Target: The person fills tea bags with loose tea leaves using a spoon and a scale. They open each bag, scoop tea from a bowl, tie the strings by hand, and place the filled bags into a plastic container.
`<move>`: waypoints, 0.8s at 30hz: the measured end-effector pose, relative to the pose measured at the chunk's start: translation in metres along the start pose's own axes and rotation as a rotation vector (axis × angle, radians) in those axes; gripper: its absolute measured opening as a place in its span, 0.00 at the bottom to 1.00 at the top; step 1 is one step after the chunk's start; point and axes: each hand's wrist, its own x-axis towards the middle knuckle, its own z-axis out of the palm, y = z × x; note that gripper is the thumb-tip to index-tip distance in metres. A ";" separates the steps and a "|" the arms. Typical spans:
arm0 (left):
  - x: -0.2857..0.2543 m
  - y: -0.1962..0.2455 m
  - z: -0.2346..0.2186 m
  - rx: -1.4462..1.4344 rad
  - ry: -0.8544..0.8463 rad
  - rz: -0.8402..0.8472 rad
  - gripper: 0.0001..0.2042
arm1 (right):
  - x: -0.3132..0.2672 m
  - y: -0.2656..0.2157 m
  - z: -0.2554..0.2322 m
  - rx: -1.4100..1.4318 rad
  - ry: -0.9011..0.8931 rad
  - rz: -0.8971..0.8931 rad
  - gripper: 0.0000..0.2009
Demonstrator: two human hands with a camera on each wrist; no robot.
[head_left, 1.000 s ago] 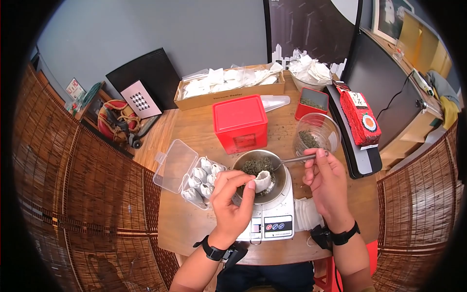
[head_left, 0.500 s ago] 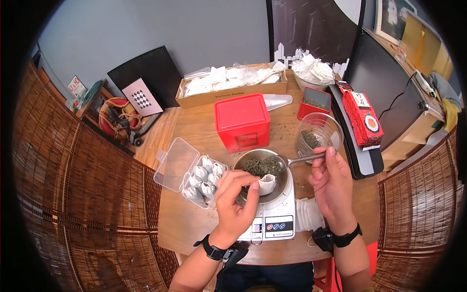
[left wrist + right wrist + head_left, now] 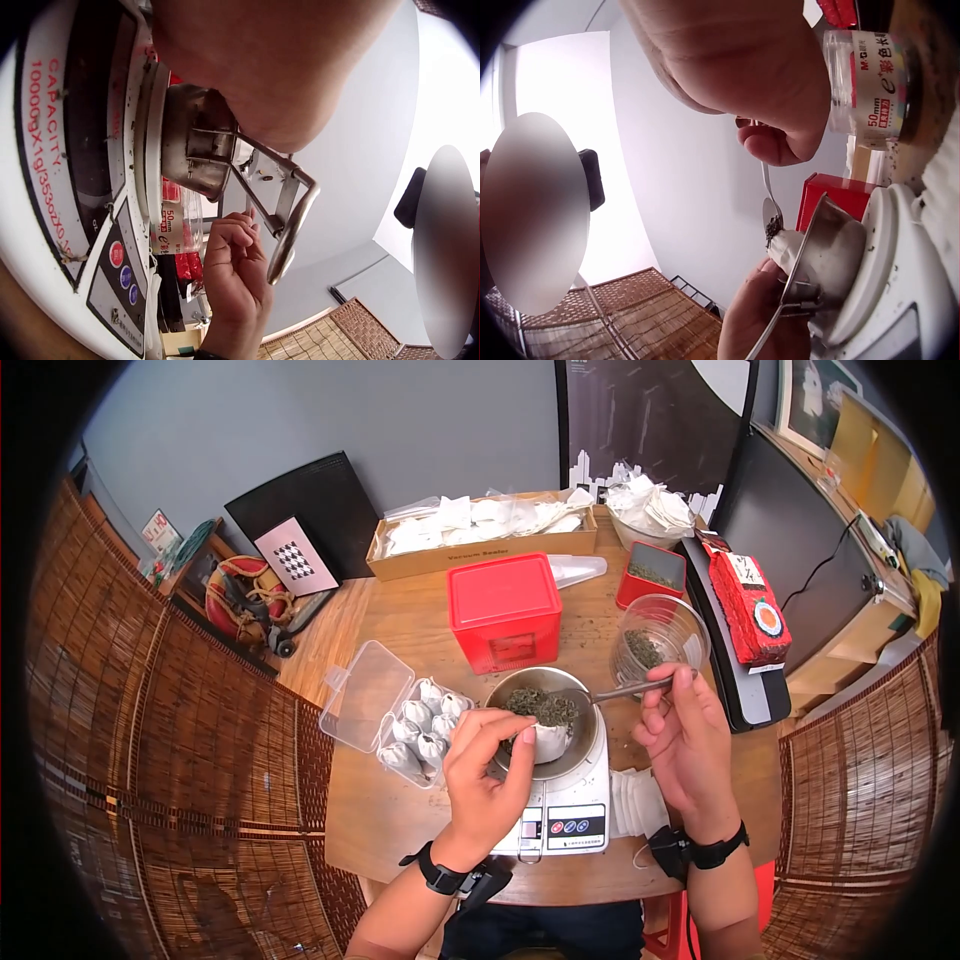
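My left hand (image 3: 488, 770) pinches the rim of a small white cloth pouch (image 3: 553, 743) over a metal pan (image 3: 583, 748). Dried leaves lie in the pan, which sits on a white kitchen scale (image 3: 560, 835). The right hand (image 3: 690, 755) grips the end of a metal spoon (image 3: 632, 688) between thumb and fingers. In the right wrist view, dark dried leaves (image 3: 773, 229) on the spoon's bowl are right at the pouch's mouth. The pan's bent wire handle (image 3: 300, 217) shows in the left wrist view.
A clear plastic box (image 3: 368, 695) of tied pouches stands left. Behind the pan is a red tin (image 3: 505, 615); a clear jar (image 3: 690, 640) with leaves stands right. Flat white pouches (image 3: 635, 800) lie beside the scale. A long cardboard box (image 3: 480, 552) runs along the back.
The spoon has come up from the leaves in the pan, with leaves on it, to the pouch's mouth. The left hand keeps its pinch on the pouch over the pan.
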 end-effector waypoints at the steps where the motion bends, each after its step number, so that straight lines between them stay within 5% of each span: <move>1: 0.000 -0.001 -0.001 0.000 0.001 0.000 0.06 | 0.000 -0.001 0.000 0.000 -0.016 0.009 0.16; 24: 0.000 -0.001 0.000 -0.019 0.021 0.003 0.06 | -0.004 -0.002 0.001 0.027 -0.105 -0.018 0.17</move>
